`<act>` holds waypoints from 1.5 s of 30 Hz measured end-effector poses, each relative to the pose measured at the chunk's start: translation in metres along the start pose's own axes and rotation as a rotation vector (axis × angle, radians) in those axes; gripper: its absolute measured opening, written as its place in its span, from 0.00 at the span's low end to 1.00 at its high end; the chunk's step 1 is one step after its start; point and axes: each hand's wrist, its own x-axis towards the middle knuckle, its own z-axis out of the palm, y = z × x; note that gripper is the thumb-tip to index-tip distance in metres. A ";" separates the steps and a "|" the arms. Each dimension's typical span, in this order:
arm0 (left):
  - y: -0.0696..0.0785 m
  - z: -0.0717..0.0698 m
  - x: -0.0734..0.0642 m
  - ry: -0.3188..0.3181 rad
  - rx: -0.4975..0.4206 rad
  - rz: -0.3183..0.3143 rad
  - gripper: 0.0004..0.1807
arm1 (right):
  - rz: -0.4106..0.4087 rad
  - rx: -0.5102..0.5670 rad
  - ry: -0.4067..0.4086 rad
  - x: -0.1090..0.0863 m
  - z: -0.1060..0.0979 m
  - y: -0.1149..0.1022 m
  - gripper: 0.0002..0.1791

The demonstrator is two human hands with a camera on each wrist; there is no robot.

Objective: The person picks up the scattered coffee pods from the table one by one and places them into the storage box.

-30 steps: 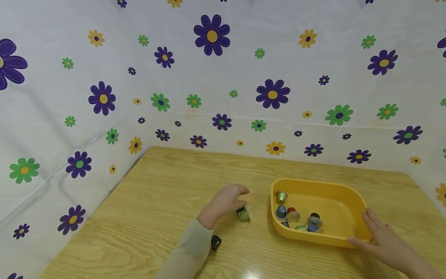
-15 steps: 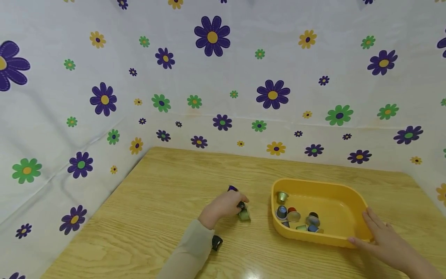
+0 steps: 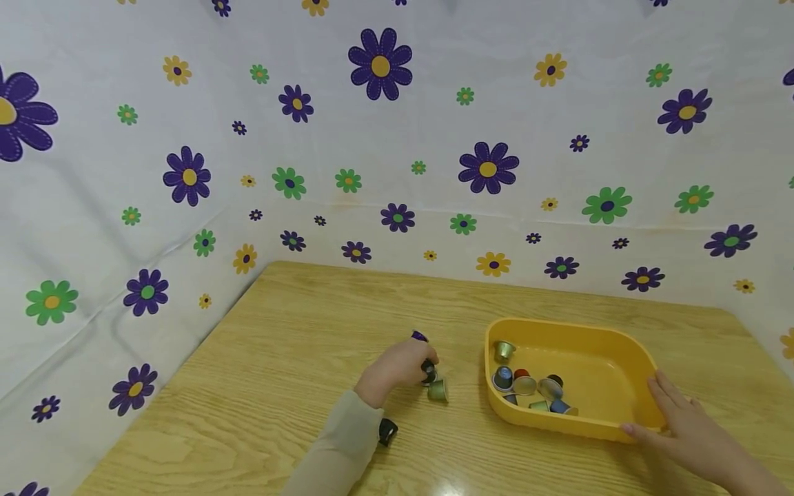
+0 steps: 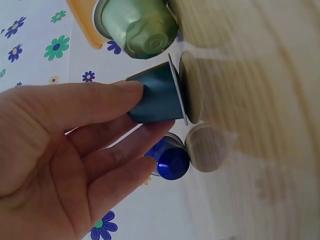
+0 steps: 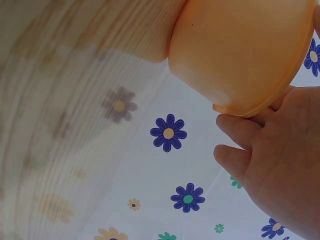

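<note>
My left hand (image 3: 395,372) pinches a dark teal coffee capsule (image 4: 159,95) between thumb and fingers, its lid facing the tabletop. A pale green capsule (image 3: 438,390) lies right beside it, and a blue-purple capsule (image 3: 420,336) sits just beyond the hand; the left wrist view shows this blue capsule (image 4: 172,162) near the lower fingers. Closer to the sleeve is a black capsule (image 3: 387,432). My right hand (image 3: 691,430) rests against the right end of a yellow bin (image 3: 595,331), fingers extended at its rim and thumb at the front corner.
Inside the bin, several capsules gather toward the left, among them a gold-green capsule (image 3: 504,350) and a blue capsule (image 3: 561,407). The wooden table (image 3: 310,310) meets a white flowered cloth (image 3: 428,138) at the back and left.
My left hand has lowered and its fingers have taken hold of the dark teal capsule. The green capsule beside it has turned slightly. A silver-lidded capsule in the bin has shifted. The right hand stays put.
</note>
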 end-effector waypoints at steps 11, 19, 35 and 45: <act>-0.003 -0.001 0.000 0.015 0.035 -0.008 0.12 | -0.009 -0.009 0.008 0.000 -0.001 -0.001 0.50; -0.004 -0.001 -0.001 0.034 0.025 -0.011 0.10 | 0.002 -0.003 -0.004 0.000 -0.002 0.000 0.50; -0.017 -0.011 0.003 0.182 -0.157 0.059 0.09 | -0.021 -0.011 0.017 0.000 0.000 0.001 0.50; -0.013 -0.019 -0.002 0.416 -0.265 0.149 0.12 | -0.019 -0.007 0.014 0.000 0.000 0.001 0.50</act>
